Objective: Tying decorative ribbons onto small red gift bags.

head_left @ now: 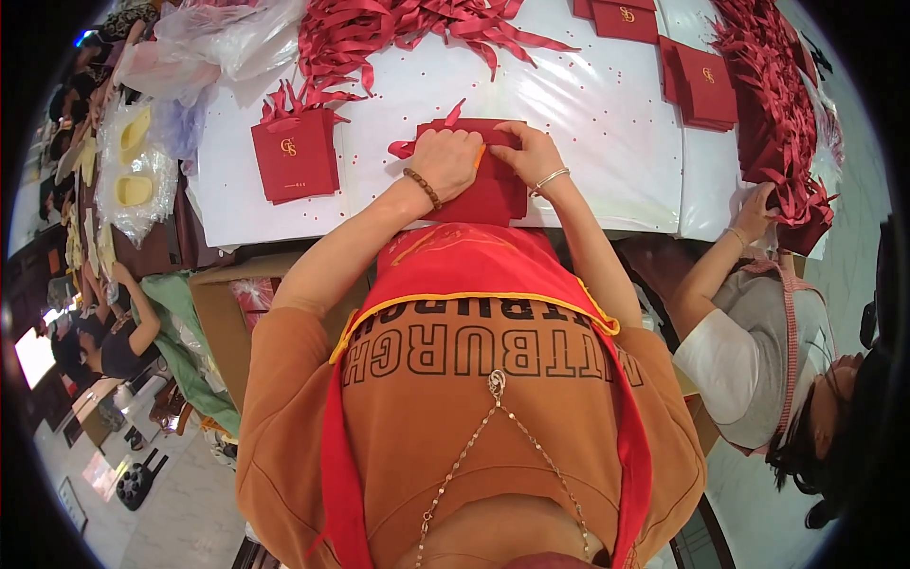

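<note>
A small dark red paper bag point(488, 197) lies flat at the table's near edge, directly in front of me. Over its upper left part my left hand point(447, 157) is closed, and a red ribbon point(402, 149) sticks out beside the fist. Something small and orange point(480, 156) shows by that hand's thumb, too little of it visible to name. My right hand point(531, 155) pinches the bag's upper right edge between thumb and fingers. Another ribbon end points up above the left knuckles. The fingertips of my left hand are hidden.
Left of me lies a stack of red bags point(296, 156); a heap of red ribbons point(379, 33) is beyond it. More bags point(700, 85) lie at the right. A co-worker's hand point(755, 213) touches a ribboned pile point(773, 104). Clear plastic wrapping point(213, 43) covers the far left corner.
</note>
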Tool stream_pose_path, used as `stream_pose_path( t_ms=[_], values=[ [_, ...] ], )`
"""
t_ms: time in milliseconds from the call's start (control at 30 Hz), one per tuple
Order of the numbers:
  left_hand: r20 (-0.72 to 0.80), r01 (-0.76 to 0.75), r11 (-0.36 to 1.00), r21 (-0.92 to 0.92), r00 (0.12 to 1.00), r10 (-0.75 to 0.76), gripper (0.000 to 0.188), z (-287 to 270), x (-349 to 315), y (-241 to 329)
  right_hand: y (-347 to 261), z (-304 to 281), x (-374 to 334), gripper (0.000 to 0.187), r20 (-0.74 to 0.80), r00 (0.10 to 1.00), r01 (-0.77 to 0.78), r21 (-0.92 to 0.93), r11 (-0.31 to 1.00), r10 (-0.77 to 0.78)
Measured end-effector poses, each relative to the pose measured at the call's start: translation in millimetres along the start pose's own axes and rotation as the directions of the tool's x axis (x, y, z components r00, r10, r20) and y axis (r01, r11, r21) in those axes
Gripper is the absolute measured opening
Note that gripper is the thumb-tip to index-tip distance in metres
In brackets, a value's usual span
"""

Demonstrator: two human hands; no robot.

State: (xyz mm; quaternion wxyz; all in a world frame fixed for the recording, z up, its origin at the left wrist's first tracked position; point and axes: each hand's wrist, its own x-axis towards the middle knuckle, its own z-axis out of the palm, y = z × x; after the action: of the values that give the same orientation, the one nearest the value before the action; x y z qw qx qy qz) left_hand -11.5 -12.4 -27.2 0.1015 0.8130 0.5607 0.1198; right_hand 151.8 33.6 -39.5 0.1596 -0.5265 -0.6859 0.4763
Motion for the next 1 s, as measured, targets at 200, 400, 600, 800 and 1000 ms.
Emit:
stream_pose_path(
  t_ms=[200, 400, 600, 800, 1000],
  values=[
    [-0.016, 0.067, 0.998, -0.008, 0.998, -0.067, 0.007, -2, 2, 1, -3, 0, -1, 0.033, 0.014, 1.000, -0.025, 0.057, 0.998, 0.024],
    [0.025, 0.028, 1.000, 0.008, 0.999, -0.029, 0.008, -3, 6, -1, -3, 0, -2, 0.031, 0.004, 1.000, -0.011, 0.101, 0.995, 0.011],
    [0.105, 0.088, 0.995, -0.047, 0.991, -0.082, 0.014, -5, 7, 3, -3, 0, -1, 0.029, -0.016, 1.000, 0.009, 0.071, 0.997, -0.008],
    [0.234, 0.176, 0.966, -0.191, 0.964, -0.129, 0.024, -6, 14, -6, -10, -3, -3, 0.026, 0.037, 0.998, -0.050, 0.096, 0.994, 0.047],
    [0.323, 0.246, 0.909, -0.337, 0.937, -0.134, 0.029, -4, 17, -16, -5, -3, -4, 0.025, 0.019, 1.000, -0.021, 0.149, 0.989, 0.019]
  ],
)
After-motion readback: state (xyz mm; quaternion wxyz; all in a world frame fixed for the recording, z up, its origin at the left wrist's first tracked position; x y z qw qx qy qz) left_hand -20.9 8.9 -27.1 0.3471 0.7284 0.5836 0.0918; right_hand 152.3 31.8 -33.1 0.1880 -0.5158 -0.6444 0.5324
